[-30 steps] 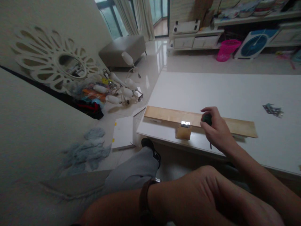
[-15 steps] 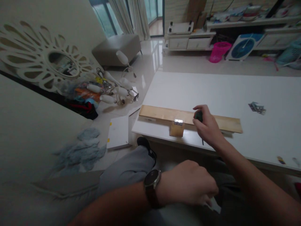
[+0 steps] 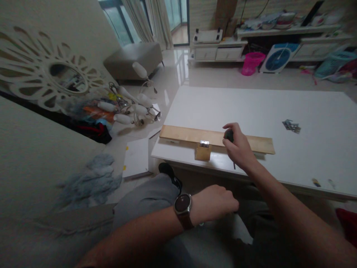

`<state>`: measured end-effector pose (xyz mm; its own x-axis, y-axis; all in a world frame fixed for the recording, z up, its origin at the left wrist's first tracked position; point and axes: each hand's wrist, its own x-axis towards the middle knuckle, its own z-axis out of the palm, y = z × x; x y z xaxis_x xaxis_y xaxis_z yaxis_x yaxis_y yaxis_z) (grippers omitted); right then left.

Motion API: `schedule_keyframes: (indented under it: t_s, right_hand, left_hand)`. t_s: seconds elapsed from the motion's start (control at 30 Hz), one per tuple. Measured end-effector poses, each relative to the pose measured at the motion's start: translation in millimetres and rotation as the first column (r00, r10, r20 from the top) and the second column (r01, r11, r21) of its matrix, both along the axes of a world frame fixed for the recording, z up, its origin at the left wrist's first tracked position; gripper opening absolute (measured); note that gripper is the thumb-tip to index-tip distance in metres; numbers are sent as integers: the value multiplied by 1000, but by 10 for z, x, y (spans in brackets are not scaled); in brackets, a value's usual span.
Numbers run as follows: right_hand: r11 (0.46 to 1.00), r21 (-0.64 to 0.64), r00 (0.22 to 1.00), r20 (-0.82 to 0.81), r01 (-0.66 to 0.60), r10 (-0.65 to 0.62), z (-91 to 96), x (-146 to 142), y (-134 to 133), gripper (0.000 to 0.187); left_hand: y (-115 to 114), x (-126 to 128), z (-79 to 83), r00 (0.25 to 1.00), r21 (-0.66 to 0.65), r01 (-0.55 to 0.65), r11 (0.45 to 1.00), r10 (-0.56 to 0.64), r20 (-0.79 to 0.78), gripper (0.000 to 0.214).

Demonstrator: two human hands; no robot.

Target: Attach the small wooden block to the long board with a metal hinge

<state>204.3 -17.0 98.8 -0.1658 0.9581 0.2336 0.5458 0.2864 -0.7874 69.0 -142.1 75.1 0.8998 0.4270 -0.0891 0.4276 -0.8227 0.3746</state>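
My right hand [image 3: 240, 149] is closed round the dark green handle of a screwdriver [image 3: 229, 136], whose thin shaft points down toward the table's near edge. It rests against a long wooden plank [image 3: 192, 135] lying across the white table [image 3: 251, 108]. A small wooden block [image 3: 203, 152] joins the plank by a metal hinge [image 3: 204, 143], just left of that hand. My left hand [image 3: 214, 203], with a wristwatch [image 3: 183, 204] on the wrist, is curled shut over my lap; whatever is in it is hidden.
A small pile of metal hinges [image 3: 291, 125] lies on the table at the right. On the floor to the left are a white panel [image 3: 136, 158], a chandelier [image 3: 131, 108], a carved round mirror [image 3: 44, 74] and a grey footstool [image 3: 134, 61]. A pink basket [image 3: 252, 62] and a fan [image 3: 276, 57] stand at the back.
My left hand has drawn back from close in front of the camera down to my lap. The view has shifted right; my right hand keeps its grip on the screwdriver at the plank.
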Motion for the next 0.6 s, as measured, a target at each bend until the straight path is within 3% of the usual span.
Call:
schedule_keyframes:
  t_s: [0.17, 0.27, 0.4, 0.5, 0.6]
  right_hand:
    - [1000, -2, 1000, -9, 2, -2, 31, 36, -10, 35]
    - [1000, -8, 1000, -8, 4, -4, 42, 56, -15, 36]
    - [1000, -4, 1000, 6, 9, -9, 40, 83, -8, 35]
    - [1000, -1, 1000, 18, 18, -18, 51, 97, -9, 35]
    - [1000, 0, 999, 21, 24, -24, 118, 92, -39, 33]
  left_hand:
    - [2, 42, -93, 1000, -19, -14, 1000, 14, -7, 11]
    - [-13, 63, -127, 997, -60, -60, 996, 57, -45, 20]
    - [24, 61, -121, 995, -27, 27, 999, -25, 95, 19]
    - [76, 91, 10, 990, -174, 69, 982, -46, 132, 15]
    - [53, 171, 297, 971, -405, 174, 898, -88, 222, 12]
